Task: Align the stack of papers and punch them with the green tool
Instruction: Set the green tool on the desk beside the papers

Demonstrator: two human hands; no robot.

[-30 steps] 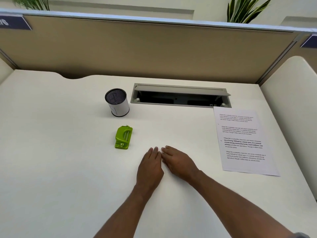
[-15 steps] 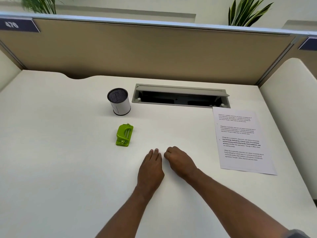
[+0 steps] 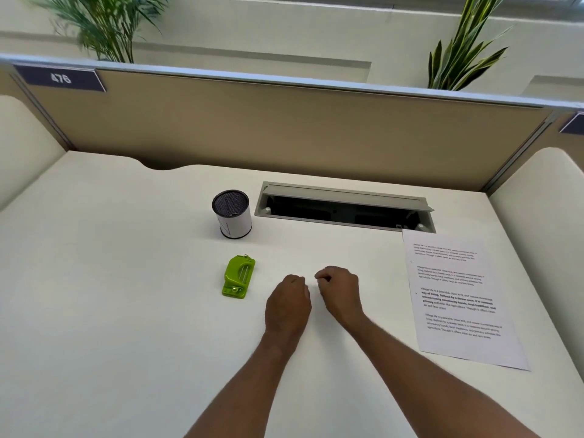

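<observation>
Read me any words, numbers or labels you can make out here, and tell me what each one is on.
"476": white digits on the dark nameplate on the partition's top left.
Printed paragraphs on the stack of papers: too small and blurred to read.
Second dark nameplate at the right edge: cut off, unreadable.

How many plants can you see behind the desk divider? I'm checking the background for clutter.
2. A feathery palm stands behind the divider at the far left, and a stiff-leaved plant at the far right. Their pots are hidden, and others may sit out of frame.
</observation>
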